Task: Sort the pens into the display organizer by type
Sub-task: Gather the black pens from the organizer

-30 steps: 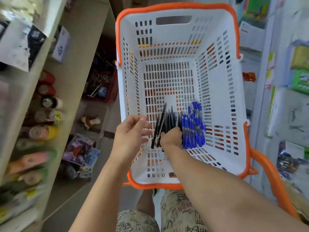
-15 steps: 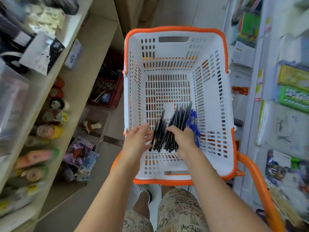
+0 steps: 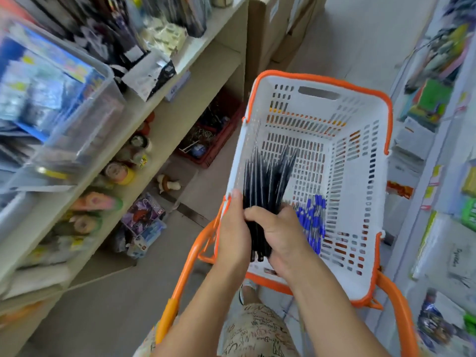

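Note:
A bundle of several black pens (image 3: 268,179) stands lifted over the near left corner of the white basket (image 3: 360,155) with the orange rim. My right hand (image 3: 280,233) grips the bundle's lower end, fingers curled round it. My left hand (image 3: 231,228) holds the bundle from the left side, thumb up along the pens. Several blue-capped pens (image 3: 313,222) lie on the basket floor just right of my right hand. No display organizer can be made out in the blurred view.
A shelf unit (image 3: 159,140) on the left carries tape rolls (image 3: 121,173), packets and a clear bin (image 3: 64,104). A red crate (image 3: 208,140) sits on the floor under it. Shelves of stationery (image 3: 438,104) line the right. Orange basket handles (image 3: 396,300) hang near my legs.
Both hands have gathered the black pens into one bundle and lifted it up and left out of the basket floor. The blue pens stayed behind. The view swung left.

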